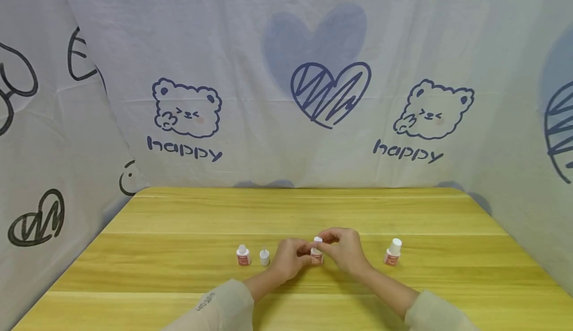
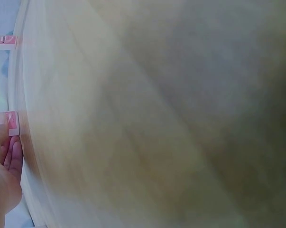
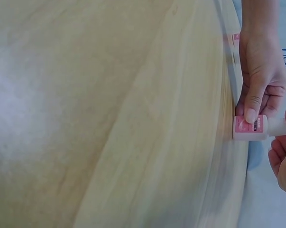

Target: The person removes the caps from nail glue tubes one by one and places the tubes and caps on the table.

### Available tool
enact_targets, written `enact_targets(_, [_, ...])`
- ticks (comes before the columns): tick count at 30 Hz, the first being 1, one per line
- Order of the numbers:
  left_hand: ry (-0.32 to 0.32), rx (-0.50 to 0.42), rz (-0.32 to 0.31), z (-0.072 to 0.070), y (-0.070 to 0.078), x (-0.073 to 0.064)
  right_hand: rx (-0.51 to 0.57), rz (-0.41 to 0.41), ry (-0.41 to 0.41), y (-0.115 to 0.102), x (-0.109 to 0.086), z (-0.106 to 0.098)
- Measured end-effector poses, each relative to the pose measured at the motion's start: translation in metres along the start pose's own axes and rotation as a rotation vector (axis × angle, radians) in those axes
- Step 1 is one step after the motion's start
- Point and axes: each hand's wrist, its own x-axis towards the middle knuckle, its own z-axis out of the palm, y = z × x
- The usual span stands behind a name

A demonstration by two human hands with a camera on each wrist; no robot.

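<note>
Near the middle of the wooden table, both hands are at one small white bottle (image 1: 317, 258) with a pink label. My left hand (image 1: 288, 260) grips its body, the thumb lying over the label in the right wrist view. The white cap (image 3: 278, 127) of that bottle is pinched between the fingers and thumb of my right hand (image 1: 346, 251). The cap sits at the bottle's top. To the left stands a similar bottle (image 1: 243, 256) with a narrower whitish top, beside a loose white cap (image 1: 264, 258).
Further right stands another pink-labelled bottle (image 1: 392, 253), its tall white cap on. The wooden table (image 1: 179, 216) runs back to a pale curtain (image 1: 250, 122) printed with hearts and bears. Curtain also hangs along both sides.
</note>
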Motion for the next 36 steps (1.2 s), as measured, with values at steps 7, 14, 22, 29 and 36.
enact_targets(7, [-0.002, -0.008, -0.003, 0.0, 0.0, 0.001, -0.008, -0.018, -0.043, 0.0, 0.001, -0.002])
enact_targets(14, [-0.004, -0.005, -0.012, 0.0, -0.001, 0.001, -0.02, -0.067, -0.088, 0.002, 0.003, -0.005])
enact_targets(22, [-0.007, 0.021, -0.017, 0.0, -0.001, 0.001, -0.004, -0.13, -0.176, 0.005, 0.007, -0.01])
enact_targets(29, [-0.012, 0.032, 0.005, -0.001, -0.001, 0.001, -0.005, -0.129, -0.235, 0.004, 0.01, -0.015])
enact_targets(36, [-0.001, 0.011, 0.032, 0.0, -0.002, 0.001, 0.053, -0.106, -0.163, 0.006, 0.004, -0.008])
